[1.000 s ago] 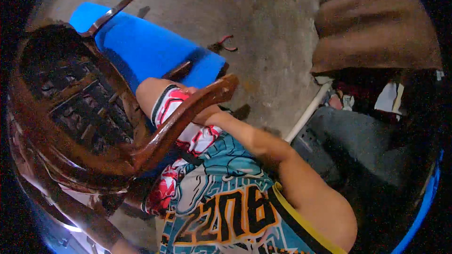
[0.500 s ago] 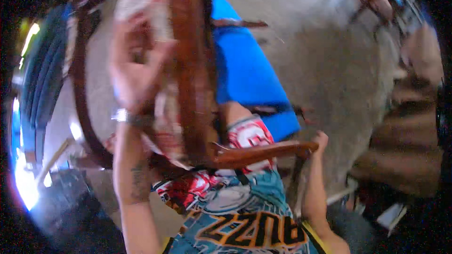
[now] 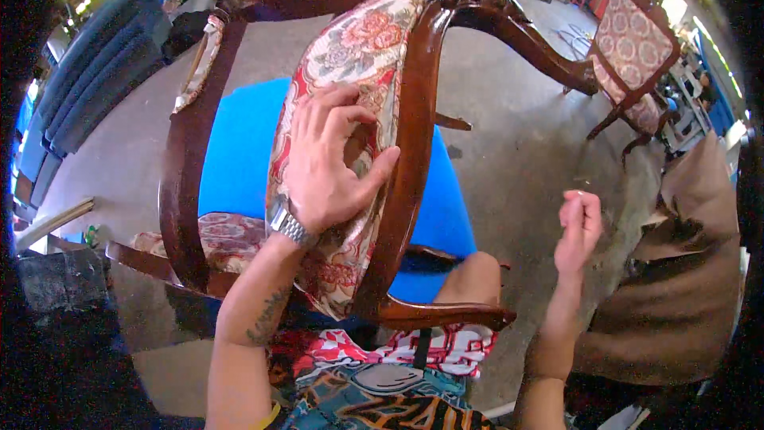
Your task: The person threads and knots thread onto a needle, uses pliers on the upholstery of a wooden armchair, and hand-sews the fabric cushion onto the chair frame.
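A chair with a glossy dark wooden frame (image 3: 415,131) lies tipped over in front of me, its floral padded seat (image 3: 358,48) facing left. My left hand (image 3: 326,163) rests flat on the floral fabric with fingers spread, the thumb reaching to the wooden rail. A metal-banded watch (image 3: 290,225) is on that wrist. My right hand (image 3: 578,231) is raised over the floor, apart from the chair, with its fingers curled closed. What it pinches, if anything, is too small to make out. The nearest curved chair leg (image 3: 454,316) points right across my lap.
A bright blue panel (image 3: 247,139) lies behind and under the chair. Another upholstered chair (image 3: 633,40) stands at the far right. Brown sheet material (image 3: 676,295) is heaped on the right. Dark rolled material (image 3: 103,64) lies at the left, near a wooden strip (image 3: 56,223).
My right hand has let go of the chair leg and moved forward and right. The chair has shifted and tilted in view, and my left hand now lies on its seat fabric.
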### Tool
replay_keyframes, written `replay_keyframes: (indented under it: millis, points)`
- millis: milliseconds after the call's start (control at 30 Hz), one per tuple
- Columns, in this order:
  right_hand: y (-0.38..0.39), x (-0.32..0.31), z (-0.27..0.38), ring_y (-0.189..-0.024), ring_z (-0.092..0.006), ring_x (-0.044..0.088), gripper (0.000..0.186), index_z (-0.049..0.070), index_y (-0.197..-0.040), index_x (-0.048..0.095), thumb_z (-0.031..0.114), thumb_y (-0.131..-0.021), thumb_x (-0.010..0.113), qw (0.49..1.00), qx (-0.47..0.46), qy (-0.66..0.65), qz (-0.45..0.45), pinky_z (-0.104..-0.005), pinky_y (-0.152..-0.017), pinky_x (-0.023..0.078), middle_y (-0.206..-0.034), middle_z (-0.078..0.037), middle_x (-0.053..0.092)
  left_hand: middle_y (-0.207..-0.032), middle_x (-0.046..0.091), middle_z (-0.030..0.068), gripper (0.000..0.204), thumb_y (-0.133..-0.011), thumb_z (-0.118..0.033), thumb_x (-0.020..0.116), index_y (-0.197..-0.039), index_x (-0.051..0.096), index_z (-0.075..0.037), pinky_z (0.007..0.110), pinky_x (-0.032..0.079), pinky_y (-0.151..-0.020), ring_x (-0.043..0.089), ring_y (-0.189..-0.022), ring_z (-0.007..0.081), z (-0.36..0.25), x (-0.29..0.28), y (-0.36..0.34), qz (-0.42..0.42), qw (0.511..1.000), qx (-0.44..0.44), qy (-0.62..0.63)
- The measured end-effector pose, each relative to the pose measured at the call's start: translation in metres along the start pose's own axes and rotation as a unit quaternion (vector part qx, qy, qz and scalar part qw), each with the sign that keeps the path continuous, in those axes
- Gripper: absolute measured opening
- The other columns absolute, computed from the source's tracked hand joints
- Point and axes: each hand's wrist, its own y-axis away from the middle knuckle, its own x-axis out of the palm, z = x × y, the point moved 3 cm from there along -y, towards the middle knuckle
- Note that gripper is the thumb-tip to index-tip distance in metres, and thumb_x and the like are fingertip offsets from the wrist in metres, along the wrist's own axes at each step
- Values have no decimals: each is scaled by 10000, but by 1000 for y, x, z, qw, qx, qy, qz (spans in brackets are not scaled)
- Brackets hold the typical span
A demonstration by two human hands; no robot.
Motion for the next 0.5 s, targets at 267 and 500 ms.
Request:
replay_keyframes:
  millis: [267, 500]
  points:
    - [-42, 98, 68, -603, -148, 525, 114, 27, -858, 536, 119, -880, 472, 982, -70, 24, 171, -292, -560, 427, -694, -87, 561, -786, 580, 102, 248, -720, -297, 655, -725, 577, -62, 414, 403, -803, 540, -808, 286, -2, -2, -45, 14, 998, -51, -43]
    - [-63, 138, 81, -630, -299, 584, 95, 12, -877, 559, 94, -857, 516, 950, -231, 47, 205, -349, -590, 456, -706, -146, 585, -742, 565, 128, 202, -770, -211, 596, -699, 601, -22, 391, 463, -671, 550, -769, 302, -11, 2, -48, -40, 997, -4, -60]
